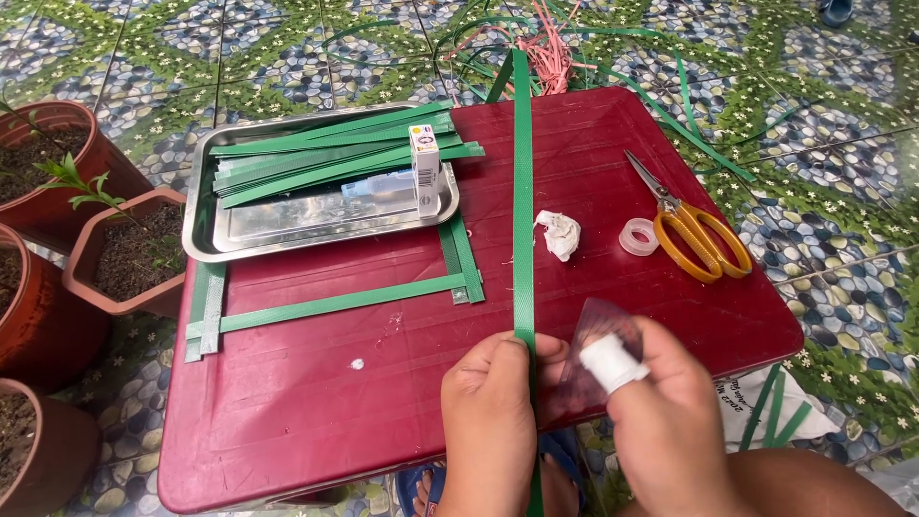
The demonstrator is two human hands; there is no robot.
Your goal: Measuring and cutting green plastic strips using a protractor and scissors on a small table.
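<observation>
Head view: the left hand [490,402] pinches the green strip [522,191] at the bench's [287,402] near edge, and the right hand [661,412], thumb bandaged, grips a clear ruler [595,330] beside it. Best keep the strip taut and flat.

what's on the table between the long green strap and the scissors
In the head view, a crumpled white wad and a small clear tape roll lie between the green strap and the scissors on the red table.

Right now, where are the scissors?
The yellow-handled scissors lie on the right side of the red table in the head view, just right of the small tape roll.
</observation>
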